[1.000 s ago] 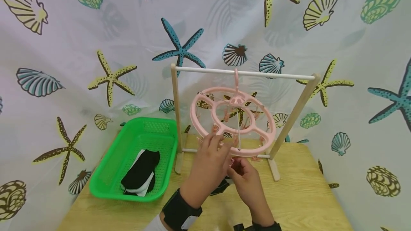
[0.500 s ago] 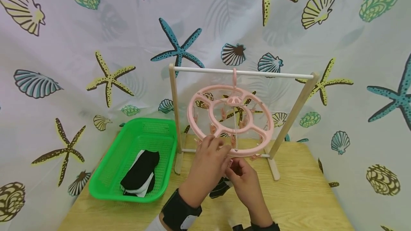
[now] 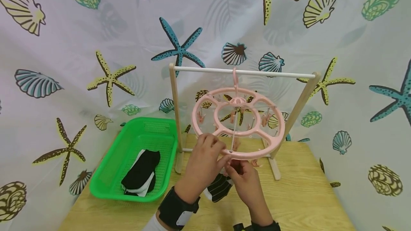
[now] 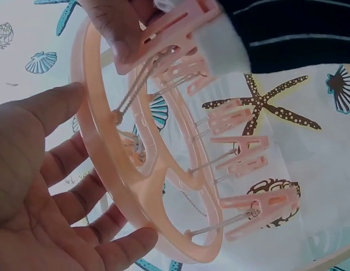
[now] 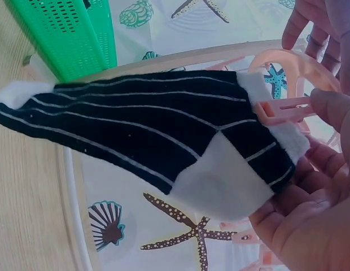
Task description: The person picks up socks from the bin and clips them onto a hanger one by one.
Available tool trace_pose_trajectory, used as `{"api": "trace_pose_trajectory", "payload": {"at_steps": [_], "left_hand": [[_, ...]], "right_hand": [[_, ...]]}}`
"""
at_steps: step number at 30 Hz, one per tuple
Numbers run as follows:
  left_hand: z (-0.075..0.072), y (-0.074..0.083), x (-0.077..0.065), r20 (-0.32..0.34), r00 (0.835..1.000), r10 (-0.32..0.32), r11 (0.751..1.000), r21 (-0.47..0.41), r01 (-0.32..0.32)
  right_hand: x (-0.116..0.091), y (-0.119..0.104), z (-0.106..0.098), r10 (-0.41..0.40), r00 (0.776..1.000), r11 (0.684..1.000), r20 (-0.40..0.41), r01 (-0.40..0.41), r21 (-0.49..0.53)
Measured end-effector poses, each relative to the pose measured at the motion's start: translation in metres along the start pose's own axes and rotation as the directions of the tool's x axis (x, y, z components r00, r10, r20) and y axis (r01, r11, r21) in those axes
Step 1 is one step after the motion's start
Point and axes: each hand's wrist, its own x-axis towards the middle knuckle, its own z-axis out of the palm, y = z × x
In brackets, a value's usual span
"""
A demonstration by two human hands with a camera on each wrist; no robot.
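Observation:
A black sock (image 5: 141, 113) with thin white stripes and a white toe, heel and cuff hangs from a pink clothespin (image 5: 285, 109), which sits across its cuff. My right hand (image 3: 247, 181) pinches the handle end of this clothespin, thumb on one side, fingers beside the cuff. My left hand (image 3: 203, 161) holds the front rim of the round pink drying hanger (image 3: 248, 155); in the left wrist view its thumb and fingers lie on either side of the rim. In the head view the hands partly hide the clothespin and the sock's upper part.
The hanger hooks over the white rail (image 3: 269, 74) of a wooden stand (image 3: 174, 109). Other pink clothespins (image 4: 262, 209) dangle from it on short chains. A green basket (image 3: 99, 181) at left contains black and white folded fabric (image 3: 141, 170). Patterned cloth (image 3: 128, 38) backs the wooden table (image 3: 298, 188).
The hanger ring has swung and turned a little, shifting slightly right. More of the striped sock shows below my hands. Both hands stay at the front rim.

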Motion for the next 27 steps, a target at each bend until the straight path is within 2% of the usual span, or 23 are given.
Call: {"api": "trace_pose_trajectory", "payload": {"at_steps": [11,18,21,27], "left_hand": [[0.002,-0.013,-0.002,-0.013,0.997,0.083,0.997,-0.004,-0.083],[0.003,-0.020,-0.002,0.003,0.996,0.094,0.995,-0.020,-0.094],[0.003,-0.023,-0.002,0.014,0.994,0.110,0.993,-0.035,-0.109],[0.000,-0.029,-0.001,0.017,0.993,0.119,0.993,-0.021,-0.119]], "right_hand": [[-0.004,0.004,-0.002,-0.065,0.996,0.992,-0.066,0.057,-0.117],[-0.013,0.002,-0.007,-0.110,0.989,0.991,-0.102,0.101,-0.088],[-0.019,0.001,-0.009,-0.140,0.975,0.990,-0.170,0.136,-0.036],[-0.027,-0.005,-0.016,-0.215,0.928,0.964,-0.304,0.252,0.084]]}}
